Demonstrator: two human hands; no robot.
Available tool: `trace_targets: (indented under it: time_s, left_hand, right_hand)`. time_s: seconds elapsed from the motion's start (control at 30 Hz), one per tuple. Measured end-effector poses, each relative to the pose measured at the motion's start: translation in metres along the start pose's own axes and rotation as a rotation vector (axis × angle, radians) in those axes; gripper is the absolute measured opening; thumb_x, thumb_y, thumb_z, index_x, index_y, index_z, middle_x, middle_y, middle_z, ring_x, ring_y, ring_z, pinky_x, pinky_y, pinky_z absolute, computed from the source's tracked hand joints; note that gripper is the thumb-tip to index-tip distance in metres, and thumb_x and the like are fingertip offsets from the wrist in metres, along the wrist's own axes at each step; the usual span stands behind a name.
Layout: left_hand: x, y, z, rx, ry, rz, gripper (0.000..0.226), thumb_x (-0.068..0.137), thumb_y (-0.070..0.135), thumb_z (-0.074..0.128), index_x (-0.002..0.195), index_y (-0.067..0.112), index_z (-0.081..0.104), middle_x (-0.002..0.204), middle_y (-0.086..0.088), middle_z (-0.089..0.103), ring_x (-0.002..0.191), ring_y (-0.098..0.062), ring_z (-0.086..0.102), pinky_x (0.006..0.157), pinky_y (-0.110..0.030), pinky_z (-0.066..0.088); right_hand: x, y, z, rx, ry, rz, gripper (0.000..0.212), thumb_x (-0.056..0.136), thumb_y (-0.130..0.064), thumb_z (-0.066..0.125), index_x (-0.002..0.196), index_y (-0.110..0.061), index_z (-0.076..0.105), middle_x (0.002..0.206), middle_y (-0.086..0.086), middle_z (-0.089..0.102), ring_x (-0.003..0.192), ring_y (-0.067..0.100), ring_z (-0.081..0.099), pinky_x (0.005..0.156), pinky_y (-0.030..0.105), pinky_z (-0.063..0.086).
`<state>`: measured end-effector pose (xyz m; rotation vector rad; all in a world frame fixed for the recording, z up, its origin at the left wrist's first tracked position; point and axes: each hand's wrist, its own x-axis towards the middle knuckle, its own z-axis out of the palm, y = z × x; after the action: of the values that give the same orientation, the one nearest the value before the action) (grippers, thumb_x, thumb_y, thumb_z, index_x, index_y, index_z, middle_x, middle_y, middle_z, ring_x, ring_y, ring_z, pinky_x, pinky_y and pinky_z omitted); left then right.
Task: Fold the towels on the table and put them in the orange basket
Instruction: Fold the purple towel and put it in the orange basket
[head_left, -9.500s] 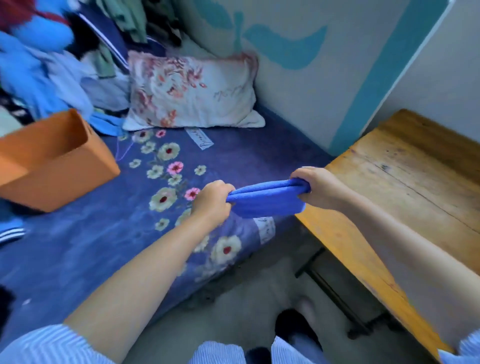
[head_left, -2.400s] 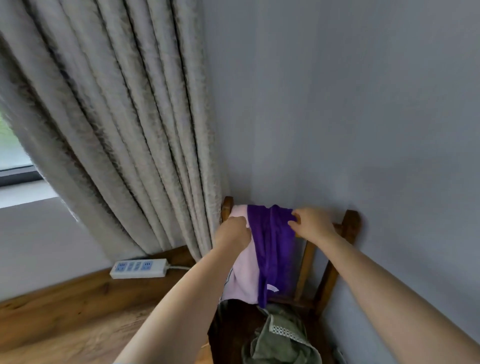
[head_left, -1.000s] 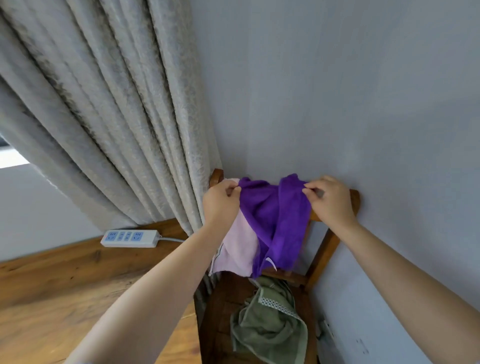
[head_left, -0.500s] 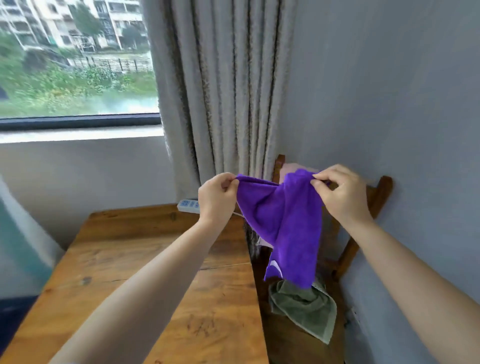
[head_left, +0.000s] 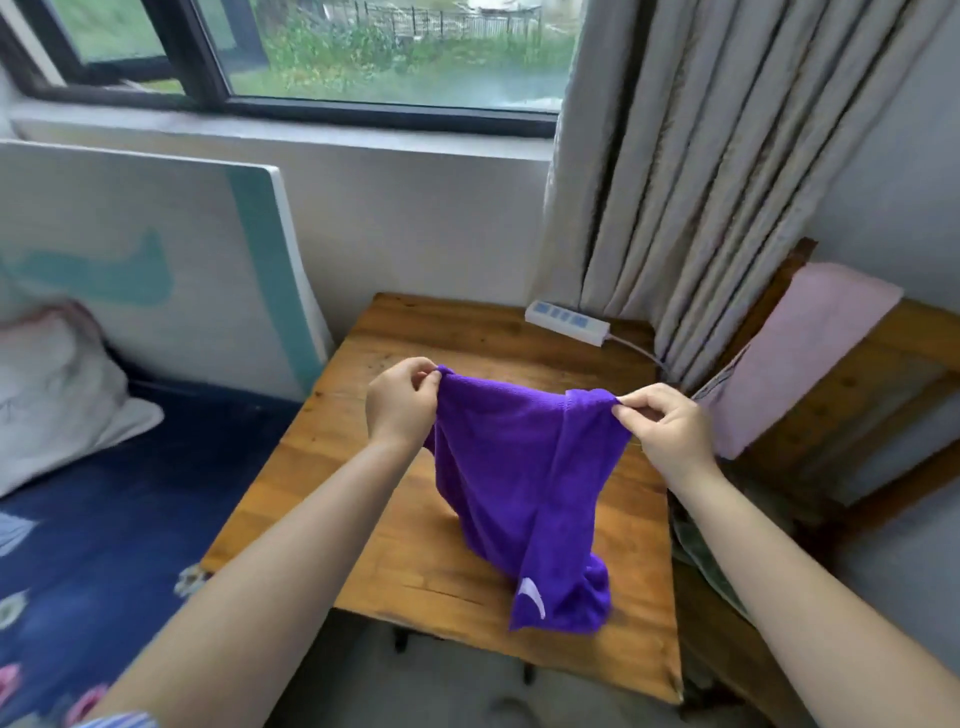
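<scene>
A purple towel hangs between both hands over the wooden table. My left hand pinches its top left corner and my right hand pinches its top right corner. The towel's lower end, with a small white label, rests bunched on the tabletop near the front right. A pink towel is draped over the back of the wooden chair at the right. A strip of green towel shows on the chair seat behind my right forearm. The orange basket is out of view.
A white power strip lies at the table's far right corner, its cable running under the grey curtain. A bed with a dark blue flowered cover and a pillow stands to the left. A window is behind the table.
I have lifted the purple towel off the chair back and swung left with it; it now hangs over the table, its lower end touching the tabletop. The pink towel stays on the chair.
</scene>
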<state>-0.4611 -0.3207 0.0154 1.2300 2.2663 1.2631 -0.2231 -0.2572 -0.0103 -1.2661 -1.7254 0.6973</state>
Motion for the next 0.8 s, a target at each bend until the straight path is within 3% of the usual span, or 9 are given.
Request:
trace_targets:
  time_s: [0.1,0.17,0.23,0.3,0.4,0.57,0.7,0.8]
  left_hand:
    - [0.002,-0.036,-0.003,0.043,-0.002,-0.095,0.019,0.090,0.015,0.053,0.100,0.008,0.068,0.097,-0.008,0.070,0.086,-0.017,0.058,0.075,-0.021,0.040]
    - [0.001,-0.057,0.002,0.075,-0.030,-0.150,0.019,0.091,0.016,0.053,0.101,0.008,0.067,0.098,-0.008,0.069,0.088,-0.019,0.059,0.074,-0.022,0.041]
    - [0.000,-0.079,0.012,0.111,-0.076,-0.235,0.019,0.091,0.015,0.052,0.101,0.007,0.066,0.100,-0.010,0.069,0.092,-0.024,0.060,0.075,-0.026,0.043]
    - [-0.002,-0.098,0.026,0.160,-0.134,-0.323,0.018,0.090,0.014,0.052,0.100,0.007,0.066,0.101,-0.011,0.068,0.094,-0.026,0.060,0.076,-0.027,0.043]
    - [-0.008,-0.121,0.049,0.250,-0.244,-0.424,0.018,0.089,0.014,0.053,0.099,0.006,0.066,0.105,-0.012,0.068,0.100,-0.028,0.059,0.079,-0.028,0.044]
    - [-0.017,-0.150,0.077,0.343,-0.429,-0.587,0.015,0.086,0.014,0.057,0.093,0.006,0.067,0.106,-0.011,0.068,0.104,-0.026,0.059,0.084,-0.028,0.043]
    - [-0.023,-0.164,0.081,0.356,-0.509,-0.654,0.020,0.083,0.020,0.062,0.098,0.007,0.065,0.107,-0.010,0.068,0.104,-0.025,0.060,0.083,-0.027,0.043]
    - [-0.021,-0.168,0.079,0.316,-0.629,-0.706,0.022,0.080,0.022,0.067,0.095,0.007,0.064,0.098,-0.011,0.069,0.094,-0.025,0.064,0.079,-0.028,0.046]
  right_hand:
    - [-0.009,0.015,0.037,0.034,-0.098,0.080,0.009,0.075,0.009,0.065,0.078,0.003,0.071,0.077,0.008,0.060,0.063,-0.011,0.055,0.059,-0.001,0.037]
    - [-0.016,0.027,0.054,0.020,-0.132,0.146,0.008,0.076,0.007,0.064,0.080,0.004,0.070,0.080,0.013,0.063,0.068,0.001,0.056,0.062,0.002,0.037]
    - [-0.019,0.043,0.075,0.000,-0.191,0.221,0.007,0.077,0.007,0.064,0.081,0.007,0.070,0.085,0.020,0.066,0.078,0.023,0.058,0.064,0.016,0.039]
    - [-0.024,0.064,0.094,-0.075,-0.252,0.272,0.008,0.077,0.006,0.064,0.082,0.008,0.070,0.088,0.024,0.068,0.086,0.031,0.060,0.066,0.022,0.034]
    - [-0.035,0.092,0.109,-0.231,-0.347,0.352,0.012,0.078,0.002,0.064,0.086,0.009,0.070,0.093,0.024,0.068,0.092,0.033,0.061,0.074,0.028,0.036]
    - [-0.047,0.127,0.118,-0.483,-0.653,0.430,0.018,0.079,0.000,0.057,0.093,0.005,0.068,0.103,0.023,0.065,0.101,0.034,0.058,0.085,0.033,0.040]
    - [-0.046,0.122,0.118,-0.461,-0.465,0.362,0.018,0.078,0.004,0.056,0.092,0.007,0.066,0.097,0.025,0.065,0.096,0.039,0.057,0.086,0.040,0.042]
    - [-0.033,0.111,0.125,-0.432,-0.357,0.344,0.020,0.085,-0.014,0.060,0.084,0.005,0.068,0.090,0.023,0.066,0.091,0.039,0.057,0.082,0.039,0.042]
